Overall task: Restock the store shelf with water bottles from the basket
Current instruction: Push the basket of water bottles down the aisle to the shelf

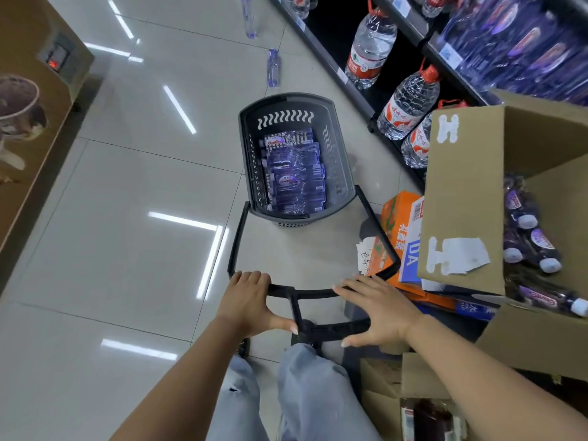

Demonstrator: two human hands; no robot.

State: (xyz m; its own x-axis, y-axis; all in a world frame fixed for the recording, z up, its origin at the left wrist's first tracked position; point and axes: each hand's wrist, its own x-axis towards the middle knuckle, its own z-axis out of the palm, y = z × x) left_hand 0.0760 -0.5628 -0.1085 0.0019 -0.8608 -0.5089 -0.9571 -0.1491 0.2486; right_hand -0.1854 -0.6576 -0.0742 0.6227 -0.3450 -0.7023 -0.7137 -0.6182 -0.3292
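Observation:
A dark grey basket (342,160) stands on the tiled floor ahead of me, filled with several purple-labelled water bottles (294,173) lying flat. Its long black pull handle (313,294) reaches back to me. My left hand (246,302) is curled over the handle's left end. My right hand (377,311) lies on the handle's right end with its fingers spread flat. The store shelf (356,78) runs along the right, with purple water bottles (521,49) on an upper level.
Large red-capped water jugs (409,103) fill the shelf's bottom level. Two bottles (273,68) stand on the floor beyond the basket. An open cardboard box (461,198) with purple bottles sits at my right above orange and blue cartons (401,224). A brown cabinet (38,100) lines the left.

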